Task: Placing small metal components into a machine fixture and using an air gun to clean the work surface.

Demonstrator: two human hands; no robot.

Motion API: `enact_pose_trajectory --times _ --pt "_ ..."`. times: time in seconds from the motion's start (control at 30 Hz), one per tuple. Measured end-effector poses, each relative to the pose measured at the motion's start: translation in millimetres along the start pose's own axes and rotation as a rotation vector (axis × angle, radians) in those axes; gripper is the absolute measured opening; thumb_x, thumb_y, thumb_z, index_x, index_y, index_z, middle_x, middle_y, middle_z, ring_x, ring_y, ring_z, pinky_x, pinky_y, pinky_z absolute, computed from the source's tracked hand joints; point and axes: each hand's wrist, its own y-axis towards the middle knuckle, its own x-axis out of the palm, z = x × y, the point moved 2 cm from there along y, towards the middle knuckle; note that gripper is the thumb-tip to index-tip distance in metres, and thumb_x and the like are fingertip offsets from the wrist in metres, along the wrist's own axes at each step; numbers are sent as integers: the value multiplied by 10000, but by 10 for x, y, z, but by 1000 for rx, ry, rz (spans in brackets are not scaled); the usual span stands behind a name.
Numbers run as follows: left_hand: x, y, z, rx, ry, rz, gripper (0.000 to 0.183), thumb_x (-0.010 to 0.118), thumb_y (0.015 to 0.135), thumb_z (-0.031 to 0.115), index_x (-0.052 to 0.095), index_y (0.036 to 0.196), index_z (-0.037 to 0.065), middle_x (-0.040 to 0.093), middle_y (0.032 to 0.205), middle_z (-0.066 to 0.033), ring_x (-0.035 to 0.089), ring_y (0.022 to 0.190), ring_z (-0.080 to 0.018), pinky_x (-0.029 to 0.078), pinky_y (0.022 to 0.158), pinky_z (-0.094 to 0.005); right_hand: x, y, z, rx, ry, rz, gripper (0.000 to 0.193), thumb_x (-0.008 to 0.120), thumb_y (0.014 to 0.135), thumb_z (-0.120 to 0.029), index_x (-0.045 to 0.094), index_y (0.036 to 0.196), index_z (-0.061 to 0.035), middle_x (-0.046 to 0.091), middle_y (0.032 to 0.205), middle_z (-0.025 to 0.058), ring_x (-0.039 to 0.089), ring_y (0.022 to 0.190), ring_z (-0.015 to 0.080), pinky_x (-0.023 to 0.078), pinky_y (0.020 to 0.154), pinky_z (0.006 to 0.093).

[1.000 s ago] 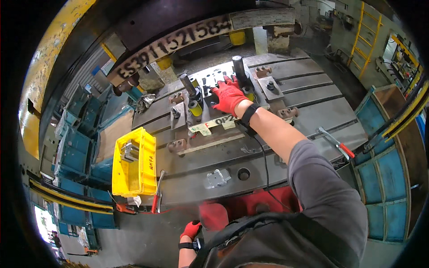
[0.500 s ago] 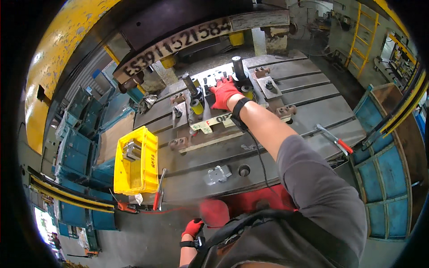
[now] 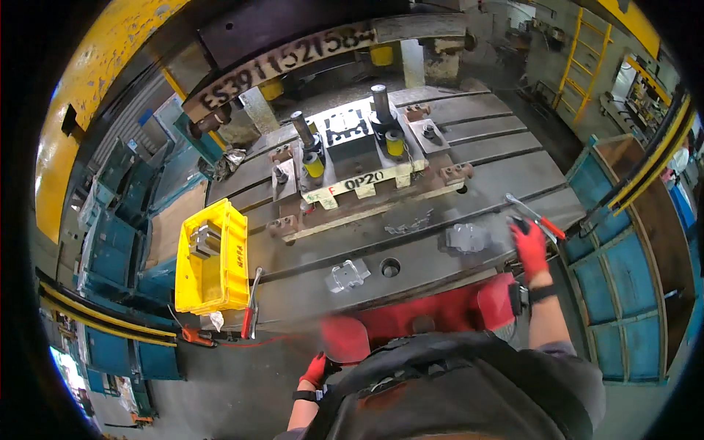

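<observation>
My right hand (image 3: 532, 249), in a red glove with dark fingertips, is over the right front of the slotted metal table, above the right end of a red console (image 3: 418, 312). Its fingers look parted and hold nothing. To its left lies a flat, thin metal plate (image 3: 467, 238), slightly blurred; a similar plate (image 3: 347, 276) rests farther left, beside a round hole. My left hand (image 3: 316, 369), also red-gloved, is low by the console's left end, its fingers mostly hidden. Beyond, the lower die (image 3: 352, 155) stands with two dark posts and yellow cylinders.
A yellow crate (image 3: 213, 282) holding metal blocks sits at the table's left, with a red-handled wrench (image 3: 251, 304) beside it. Another red-handled wrench (image 3: 539, 218) lies at the right edge. The press's upper part (image 3: 286, 66) overhangs the die. Blue cabinets flank both sides.
My right hand has drawn back from the die to the right front of the table. A second flat plate now lies there. My left hand has stayed by the console.
</observation>
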Motion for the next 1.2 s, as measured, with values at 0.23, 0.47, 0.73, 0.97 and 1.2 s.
enact_pose_trajectory --times 0.23,0.47,0.73,0.97,1.2 --pt "19 249 -1 -618 -692 -158 171 573 832 242 603 930 106 590 747 -17 515 598 -121 420 554 -270 -487 -960 2179 423 223 82 334 600 835 -284 591 1030 -12 620 1005 97 580 871 198 443 765 295" --pt "-29 249 20 -546 -506 -168 196 565 845 245 596 971 98 595 831 -21 518 681 -132 424 617 -281 235 -1408 2380 478 464 -279 429 629 776 -317 559 1106 -52 600 1098 124 548 1039 257 417 912 368" --pt "103 313 -114 -647 -561 -204 274 554 861 245 574 1066 65 609 961 -42 545 824 -162 442 740 -317 177 -1257 2613 207 -57 -367 398 632 770 -300 582 1059 -30 591 1119 155 546 1055 272 429 862 376" --pt "25 343 -173 -151 -105 -161 253 556 857 224 598 1032 47 633 949 -59 572 823 -161 457 722 -318 124 -1280 2792 180 55 -105 403 643 777 -304 572 1076 -43 650 895 95 597 750 214 485 621 353" --pt "54 389 -92 -329 -196 -216 264 555 852 221 600 1041 42 639 939 -62 582 821 -162 466 705 -315 58 -1462 1904 602 426 -170 280 642 785 -293 594 963 -83 610 757 36 557 576 141 431 454 297"
